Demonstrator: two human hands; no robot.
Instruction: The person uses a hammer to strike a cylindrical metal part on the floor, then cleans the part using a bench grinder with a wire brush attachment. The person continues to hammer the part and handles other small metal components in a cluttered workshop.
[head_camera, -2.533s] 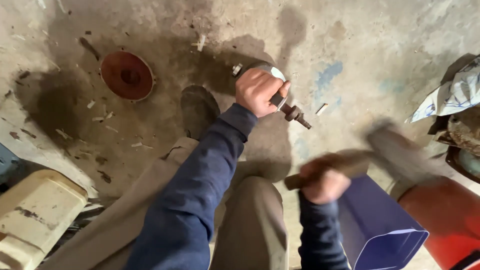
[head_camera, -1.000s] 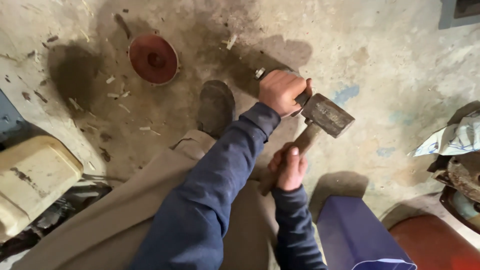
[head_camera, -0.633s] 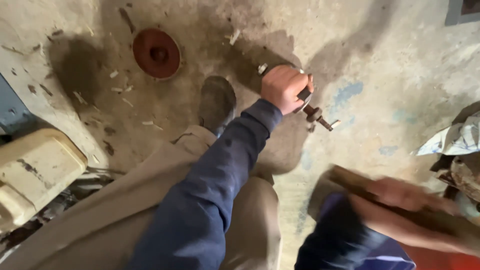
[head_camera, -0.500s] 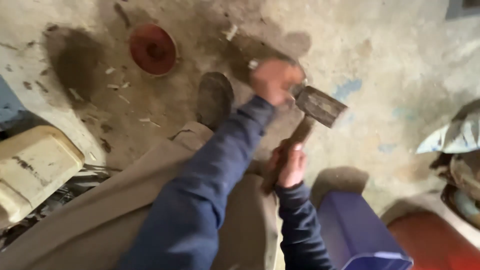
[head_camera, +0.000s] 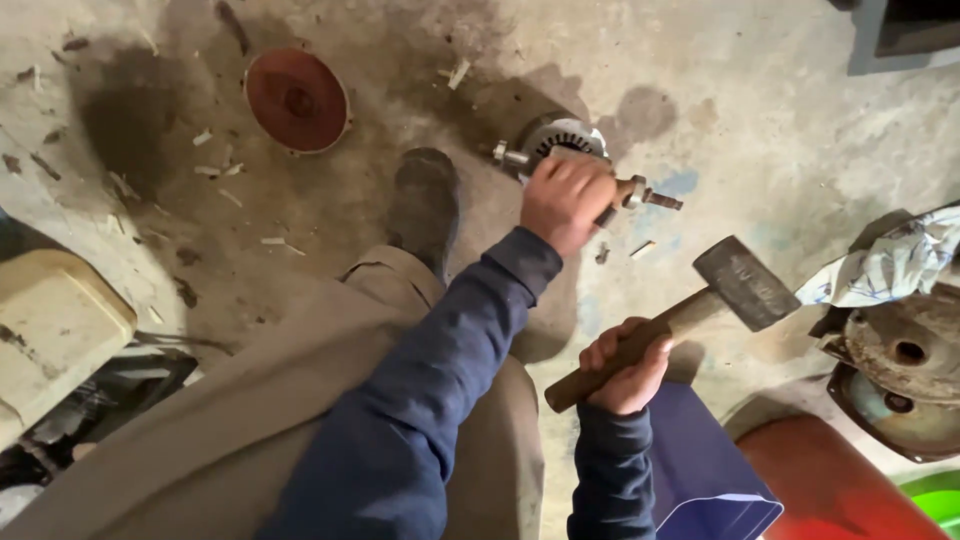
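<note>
1. The left hand (head_camera: 565, 200) has its grip closed around a metal rotor shaft (head_camera: 640, 194), held above the concrete floor (head_camera: 780, 130).
2. The right hand (head_camera: 625, 370) has its grip closed on a hammer (head_camera: 740, 283), whose head sits just right of and below the shaft, apart from it.

Few packages: a cream, boxy plastic canister (head_camera: 55, 335) lies at the left edge beside the trouser leg. A blue-purple square container (head_camera: 715, 470) stands at bottom centre-right, just below the hammer hand. No labels, signs or screens visible.
</note>
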